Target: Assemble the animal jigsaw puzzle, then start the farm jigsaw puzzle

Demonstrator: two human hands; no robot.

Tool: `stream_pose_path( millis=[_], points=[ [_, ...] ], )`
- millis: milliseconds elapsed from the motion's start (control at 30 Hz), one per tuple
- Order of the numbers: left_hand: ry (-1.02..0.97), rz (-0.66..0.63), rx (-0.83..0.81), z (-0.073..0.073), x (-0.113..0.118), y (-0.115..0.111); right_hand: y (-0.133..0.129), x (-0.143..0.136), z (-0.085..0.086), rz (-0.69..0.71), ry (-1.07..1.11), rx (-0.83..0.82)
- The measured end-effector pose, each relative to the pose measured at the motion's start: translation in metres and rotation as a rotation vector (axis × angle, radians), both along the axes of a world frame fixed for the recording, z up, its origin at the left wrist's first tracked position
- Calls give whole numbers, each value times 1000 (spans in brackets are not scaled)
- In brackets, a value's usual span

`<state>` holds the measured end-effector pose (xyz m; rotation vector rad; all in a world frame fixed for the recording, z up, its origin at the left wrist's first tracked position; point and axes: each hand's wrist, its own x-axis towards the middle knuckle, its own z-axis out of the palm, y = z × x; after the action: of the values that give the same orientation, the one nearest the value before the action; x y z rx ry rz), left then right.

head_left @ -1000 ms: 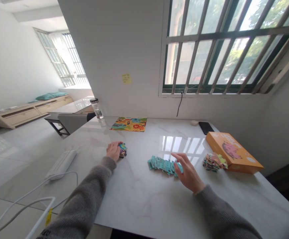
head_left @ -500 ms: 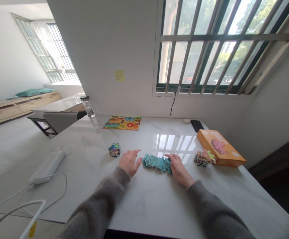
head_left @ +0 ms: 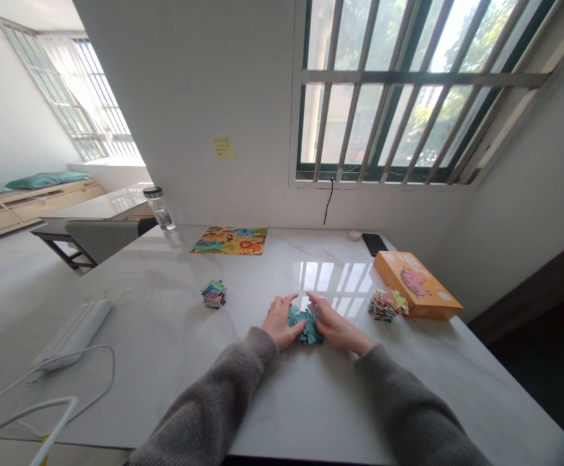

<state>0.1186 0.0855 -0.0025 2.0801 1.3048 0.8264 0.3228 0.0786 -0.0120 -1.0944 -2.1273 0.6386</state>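
Note:
A pile of teal jigsaw puzzle pieces (head_left: 310, 330) is bunched on the white table between my two hands. My left hand (head_left: 280, 323) curves round its left side, thumb laid against the pieces. From the right, my right hand (head_left: 336, 325) presses on the pile with its fingers reaching forward. Parts of the pile are hidden by the hands. A small stack of colourful puzzle pieces (head_left: 213, 294) stands to the left, and another stack of puzzle pieces (head_left: 386, 306) leans to the right, close to an orange box (head_left: 418, 285).
A colourful animal picture sheet (head_left: 231, 240) lies at the back of the table (head_left: 306, 401). A glass bottle (head_left: 160, 210) stands at the back left, a black phone (head_left: 374, 244) at the back right. A white power strip (head_left: 73, 333) with cables lies on the left.
My hands have come closer together, and the spread-out row of teal pieces is pushed into a compact pile between them. The view has turned slightly to the right.

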Motion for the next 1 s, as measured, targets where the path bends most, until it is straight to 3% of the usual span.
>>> stream_pose_path(
  millis=[167,367,500,633,800,1000],
  points=[
    [-48,-48,-4,-1,-6,-5,-8,14,6,79,-46,-142],
    [327,101,49,5,-24,-20,-15,8,19,103,-137,-168],
    [412,87,67,5,-23,-23,-16,0,25,114,-147,-182],
    [257,45,31,-5,-22,-15,-12,-3,23,137,-108,-199],
    [-109,-146,11,-16,-23,-7,0,1,22,165,-97,-281],
    [-207,-252,69,-12,-21,-9,0,0,30,205,-139,-279]
  ],
)
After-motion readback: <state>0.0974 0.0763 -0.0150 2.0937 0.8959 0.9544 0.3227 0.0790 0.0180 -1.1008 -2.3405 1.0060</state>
